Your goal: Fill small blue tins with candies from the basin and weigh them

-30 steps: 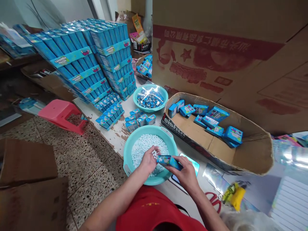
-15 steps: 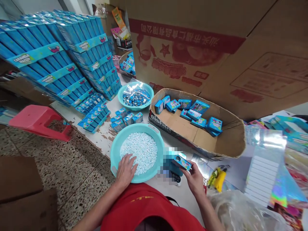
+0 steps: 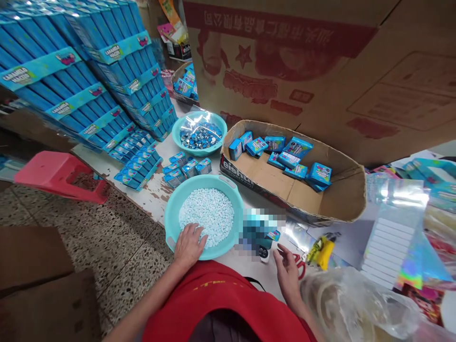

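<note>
Gone from the right hand (image 3: 287,275) since a moment ago — small blue box (image 3: 273,235), now lying at its 11 o'clock, fingers apart, empty. Left hand (image 3: 188,244) spread on white candies (image 3: 208,216) — basin (image 3: 171,213), 6 o'clock edge.

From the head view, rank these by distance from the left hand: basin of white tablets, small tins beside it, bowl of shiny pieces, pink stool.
1. basin of white tablets, under the left hand.
2. small tins, behind the basin.
3. bowl of shiny pieces and pink stool, back and left: too close to call.
</note>
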